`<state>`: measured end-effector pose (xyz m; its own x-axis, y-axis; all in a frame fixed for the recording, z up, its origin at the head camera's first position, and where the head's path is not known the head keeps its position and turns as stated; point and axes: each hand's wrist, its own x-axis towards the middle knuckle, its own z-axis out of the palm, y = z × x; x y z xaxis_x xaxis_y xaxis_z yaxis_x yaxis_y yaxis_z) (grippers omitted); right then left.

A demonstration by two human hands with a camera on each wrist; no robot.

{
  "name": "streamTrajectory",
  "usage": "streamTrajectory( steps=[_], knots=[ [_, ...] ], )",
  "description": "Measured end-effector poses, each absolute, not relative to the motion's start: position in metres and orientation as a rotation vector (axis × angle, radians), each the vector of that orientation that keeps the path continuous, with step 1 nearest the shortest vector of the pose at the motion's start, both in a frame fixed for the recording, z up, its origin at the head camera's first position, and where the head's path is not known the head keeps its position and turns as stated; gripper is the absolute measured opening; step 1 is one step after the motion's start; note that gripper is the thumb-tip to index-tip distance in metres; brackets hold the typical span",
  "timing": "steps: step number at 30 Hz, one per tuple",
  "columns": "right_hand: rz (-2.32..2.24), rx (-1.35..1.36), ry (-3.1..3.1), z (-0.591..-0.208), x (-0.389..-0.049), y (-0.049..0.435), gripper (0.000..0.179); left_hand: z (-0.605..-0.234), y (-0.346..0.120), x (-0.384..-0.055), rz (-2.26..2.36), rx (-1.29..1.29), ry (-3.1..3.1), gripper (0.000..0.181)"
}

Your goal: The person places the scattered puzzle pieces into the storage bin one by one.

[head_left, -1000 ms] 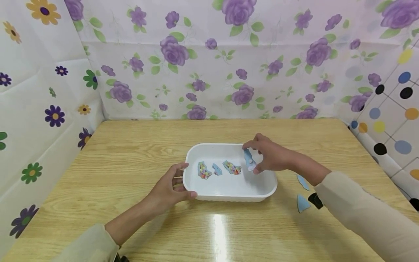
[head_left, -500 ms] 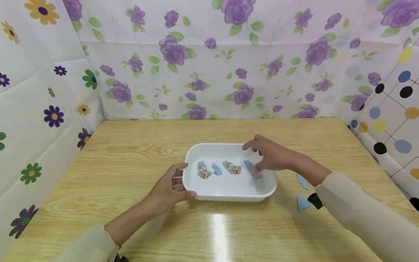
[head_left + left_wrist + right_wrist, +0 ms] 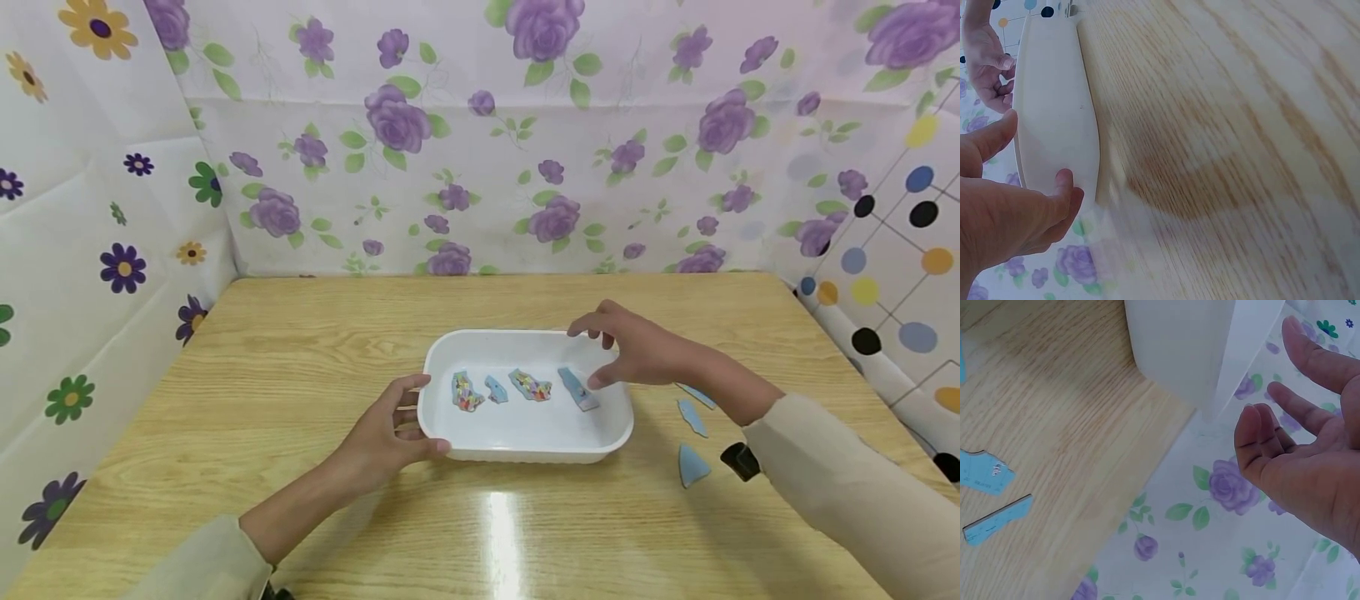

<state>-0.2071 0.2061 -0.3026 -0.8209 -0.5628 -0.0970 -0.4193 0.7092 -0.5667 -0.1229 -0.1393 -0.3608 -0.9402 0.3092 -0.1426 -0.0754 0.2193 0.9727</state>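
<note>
A white rectangular tray [image 3: 517,437] stands on the table. My left hand [image 3: 378,442] grips its left end, thumb at the near corner; fingers press the outer wall in the left wrist view. Four flat, irregular pieces, like puzzle pieces, lie in a row inside: a multicoloured piece [image 3: 467,392], a small blue piece [image 3: 496,388], another multicoloured piece [image 3: 531,385] and a long light-blue piece [image 3: 577,389]. Above the tray's right end is my right hand [image 3: 637,350], holding nothing, its thumb just right of the long piece. In the right wrist view its fingers [image 3: 1304,406] are loosely bent.
Right of the tray, several light-blue pieces lie on the wooden table [image 3: 300,358], among them a triangular piece [image 3: 693,465] and a narrow piece [image 3: 692,417]. Flower-print cloth [image 3: 465,125] hangs behind the table, with patterned cloth at both sides.
My right hand has let go of the long light-blue piece, which now lies flat in the tray, and has drawn back slightly to the right. The left hand stays on the tray.
</note>
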Motion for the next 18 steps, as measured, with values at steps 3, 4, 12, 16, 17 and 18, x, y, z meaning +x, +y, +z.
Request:
streamTrajectory(
  steps=[3,4,12,16,17,18],
  knots=[
    [-0.791,-0.778,2.647,-0.302,-0.206,0.209,0.063,-0.36,-0.139,-0.123,1.775,0.22,2.189,0.092],
    [-0.793,-0.786,2.65,-0.302,-0.205,0.21,0.062,-0.36,-0.139,-0.123,1.773,0.221,2.188,0.092],
    [-0.803,-0.787,2.665,-0.3,-0.203,0.223,0.059,-0.361,-0.138,-0.123,1.761,0.202,2.193,0.093],
    [-0.819,-0.76,2.668,-0.304,-0.199,0.232,0.06,-0.361,-0.138,-0.123,1.75,0.202,2.2,0.093],
    [-0.825,-0.758,2.671,-0.304,-0.198,0.234,0.061,-0.361,-0.138,-0.123,1.749,0.202,2.201,0.093],
    [-0.83,-0.765,2.676,-0.304,-0.198,0.236,0.061,-0.361,-0.138,-0.123,1.748,0.202,2.203,0.093]
  ],
)
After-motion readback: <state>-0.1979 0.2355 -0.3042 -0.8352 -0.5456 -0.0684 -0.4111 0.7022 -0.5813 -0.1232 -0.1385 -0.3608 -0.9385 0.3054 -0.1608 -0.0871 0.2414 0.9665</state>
